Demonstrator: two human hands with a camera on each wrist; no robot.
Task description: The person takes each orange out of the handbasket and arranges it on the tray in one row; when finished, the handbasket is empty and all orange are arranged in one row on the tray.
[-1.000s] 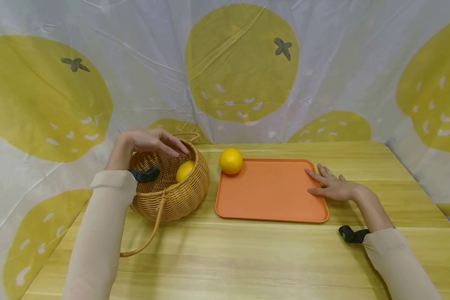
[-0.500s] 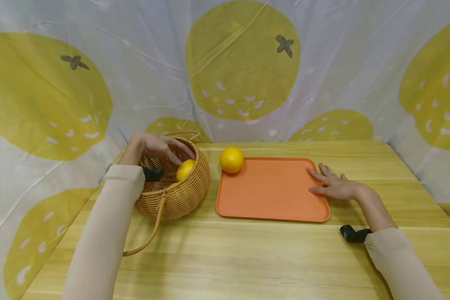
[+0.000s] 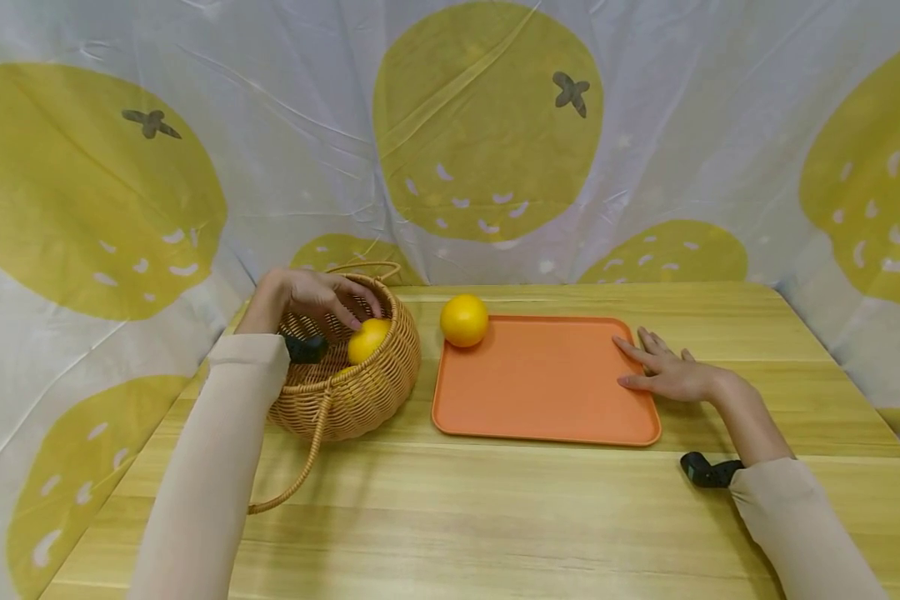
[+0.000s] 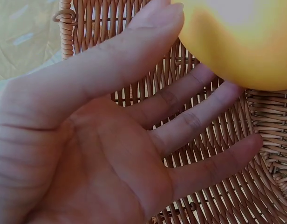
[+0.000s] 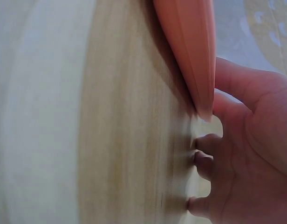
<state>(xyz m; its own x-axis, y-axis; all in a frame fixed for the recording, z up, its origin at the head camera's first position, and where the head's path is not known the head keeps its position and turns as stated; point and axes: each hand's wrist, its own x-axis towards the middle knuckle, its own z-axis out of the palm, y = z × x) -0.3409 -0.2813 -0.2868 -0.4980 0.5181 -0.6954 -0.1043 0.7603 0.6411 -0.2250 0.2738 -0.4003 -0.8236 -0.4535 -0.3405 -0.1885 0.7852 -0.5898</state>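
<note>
My left hand (image 3: 318, 296) reaches into a round wicker basket (image 3: 375, 398) on the left of the table. It pinches an orange (image 3: 367, 342); in the left wrist view the thumb meets the near side of the orange (image 4: 241, 42) and the fingertips reach its far side. A second yellow-orange fruit below is mostly hidden by the basket's rim. On the right, my right hand (image 3: 671, 375) rests with spread fingers at the right edge of an orange tray (image 3: 543, 383). Thumb and forefinger lie over the tray's rim; the other fingers touch the table.
Another orange (image 3: 464, 321) sits on the tray's far left corner. The basket's handle (image 3: 307, 467) hangs down to the table (image 3: 495, 517) in front. A curtain with a lemon-like print (image 3: 487, 125) closes off the back and sides.
My left hand has gone down and right into the basket and onto the orange, which has shifted slightly left. The right hand stays at the tray's edge.
</note>
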